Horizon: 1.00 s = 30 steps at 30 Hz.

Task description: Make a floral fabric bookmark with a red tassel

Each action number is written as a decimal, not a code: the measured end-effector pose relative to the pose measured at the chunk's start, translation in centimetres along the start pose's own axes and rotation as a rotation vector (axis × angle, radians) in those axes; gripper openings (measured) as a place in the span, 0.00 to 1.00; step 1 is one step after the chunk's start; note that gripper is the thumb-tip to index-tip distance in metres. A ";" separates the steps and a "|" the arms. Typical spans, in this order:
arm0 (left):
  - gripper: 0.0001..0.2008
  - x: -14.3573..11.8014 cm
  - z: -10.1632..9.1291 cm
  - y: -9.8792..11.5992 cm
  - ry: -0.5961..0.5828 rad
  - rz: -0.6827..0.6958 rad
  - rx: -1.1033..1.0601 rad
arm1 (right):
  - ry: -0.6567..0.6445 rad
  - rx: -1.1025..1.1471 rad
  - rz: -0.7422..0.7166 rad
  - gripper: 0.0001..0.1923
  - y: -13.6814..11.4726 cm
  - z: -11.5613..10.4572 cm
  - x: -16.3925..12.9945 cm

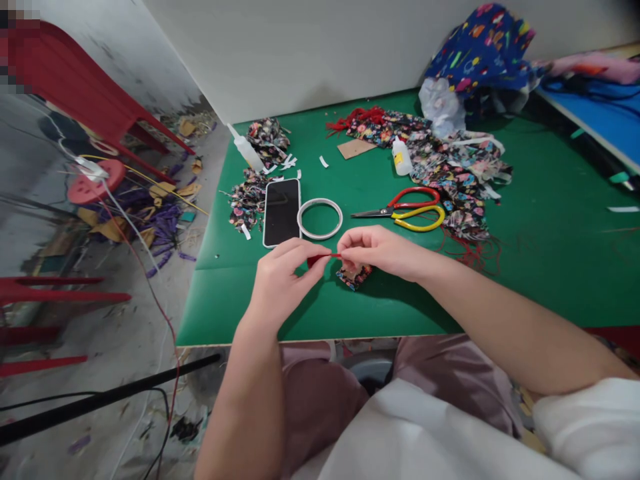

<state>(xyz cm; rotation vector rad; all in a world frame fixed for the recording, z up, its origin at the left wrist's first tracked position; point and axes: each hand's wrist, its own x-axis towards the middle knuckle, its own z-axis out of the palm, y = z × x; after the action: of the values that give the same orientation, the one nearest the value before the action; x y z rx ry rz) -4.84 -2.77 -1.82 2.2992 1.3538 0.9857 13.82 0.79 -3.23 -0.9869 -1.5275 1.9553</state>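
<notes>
Close to the table's front edge, my left hand and my right hand meet with fingertips pinched. A thin red cord stretches between the two pinches. Under my right hand lies a small black floral fabric piece with a tan face, partly covered by my fingers; whether my right hand touches it I cannot tell. Just beyond my fingers are a roll of white tape and a phone with a dark screen. Scissors with one red and one yellow handle loop lie to the right, blades pointing left.
Floral fabric scraps with red threads spread over the right of the green table. Two glue bottles, a cardboard piece and more scraps lie farther back. A blue patterned cloth is heaped at the back right.
</notes>
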 end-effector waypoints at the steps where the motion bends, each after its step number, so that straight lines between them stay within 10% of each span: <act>1: 0.05 0.0 -0.1 0.0 0.001 -0.003 0.004 | -0.007 -0.013 0.006 0.04 0.0 0.0 0.0; 16: 0.06 -0.1 0.0 0.2 -0.039 0.022 0.003 | -0.012 -0.142 -0.069 0.21 0.8 -0.3 0.3; 30: 0.06 -0.2 0.0 0.0 -0.051 0.037 0.044 | 0.028 0.089 0.064 0.09 0.0 0.1 0.1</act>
<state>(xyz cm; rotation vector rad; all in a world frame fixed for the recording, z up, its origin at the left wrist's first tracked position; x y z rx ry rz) -4.90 -2.95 -1.86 2.3728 1.3305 0.9110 13.70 0.79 -3.28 -1.0326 -1.3975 2.0257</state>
